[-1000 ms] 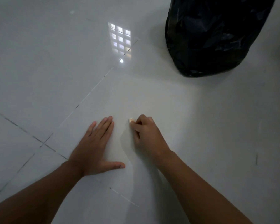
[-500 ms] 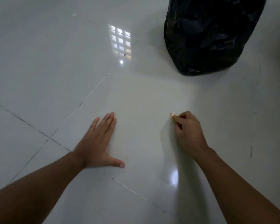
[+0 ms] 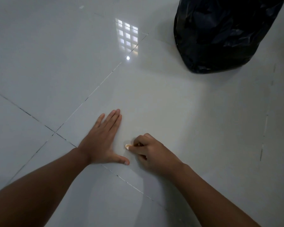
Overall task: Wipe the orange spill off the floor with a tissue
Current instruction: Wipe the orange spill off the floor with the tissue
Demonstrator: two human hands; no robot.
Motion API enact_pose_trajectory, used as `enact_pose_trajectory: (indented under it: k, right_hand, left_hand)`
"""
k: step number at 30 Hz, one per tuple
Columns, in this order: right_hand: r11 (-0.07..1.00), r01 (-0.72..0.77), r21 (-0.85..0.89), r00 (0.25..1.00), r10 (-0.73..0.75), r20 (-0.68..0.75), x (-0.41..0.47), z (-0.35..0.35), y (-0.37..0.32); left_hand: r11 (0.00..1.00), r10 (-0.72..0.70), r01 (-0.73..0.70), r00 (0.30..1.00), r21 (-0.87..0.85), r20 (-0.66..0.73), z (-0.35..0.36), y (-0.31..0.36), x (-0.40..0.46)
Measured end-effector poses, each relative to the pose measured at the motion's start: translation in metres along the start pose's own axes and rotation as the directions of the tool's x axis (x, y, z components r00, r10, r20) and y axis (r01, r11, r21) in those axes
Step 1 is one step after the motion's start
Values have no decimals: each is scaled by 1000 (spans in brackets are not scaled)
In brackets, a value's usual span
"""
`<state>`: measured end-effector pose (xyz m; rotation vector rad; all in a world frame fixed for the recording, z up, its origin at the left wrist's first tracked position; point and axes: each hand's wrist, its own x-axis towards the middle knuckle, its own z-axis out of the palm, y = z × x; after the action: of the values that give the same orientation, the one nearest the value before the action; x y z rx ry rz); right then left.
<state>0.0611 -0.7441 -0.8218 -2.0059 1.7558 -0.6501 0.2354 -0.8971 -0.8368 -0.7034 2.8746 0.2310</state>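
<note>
My right hand (image 3: 150,153) is closed around a small wad of tissue (image 3: 127,146), pale with an orange tint, and presses it against the glossy white tiled floor (image 3: 162,104). Only the tip of the wad pokes out past my fingers. My left hand (image 3: 103,138) lies flat on the floor just to the left, fingers together and thumb spread toward the right hand. I see no orange spill on the tiles around the hands.
A full black rubbish bag (image 3: 220,33) stands on the floor at the far right. Dark grout lines (image 3: 54,131) cross to the left of my hands, and a window reflection (image 3: 127,36) shines on the tiles farther away.
My right hand swept the tissue out to the right, then back left and nearer to me, ending beside my left thumb. My left hand stayed flat in place.
</note>
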Motion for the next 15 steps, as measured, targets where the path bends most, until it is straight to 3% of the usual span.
enact_pose_trajectory:
  k: [2, 5, 7, 9, 11, 13, 15]
  right_hand:
    - [998, 65, -10, 996, -65, 58, 15, 2, -4]
    - [998, -49, 31, 998, 47, 41, 32, -2, 7]
    - [978, -207, 5, 975, 207, -85, 27, -15, 27]
    - [926, -377, 1, 880, 359, -313, 8, -34, 52]
    - [869, -494, 24, 777, 453, -436, -20, -50, 68]
    - [850, -526, 23, 744, 474, -470, -43, -50, 68]
    - [883, -470, 3, 781, 417, -465, -58, -40, 55]
  left_hand:
    - [1000, 2, -2, 1000, -5, -2, 0, 0, 0]
    - [1000, 3, -3, 1000, -7, -2, 0, -1, 0]
    - [1000, 1, -1, 1000, -20, -5, 0, -1, 0]
    - [999, -1, 1, 1000, -34, -9, 0, -1, 0]
    - [1000, 0, 0, 1000, -28, -13, 1, -1, 0]
    - [1000, 0, 0, 1000, -13, -12, 1, -1, 1]
    - [1000, 2, -2, 1000, -3, -14, 1, -1, 1]
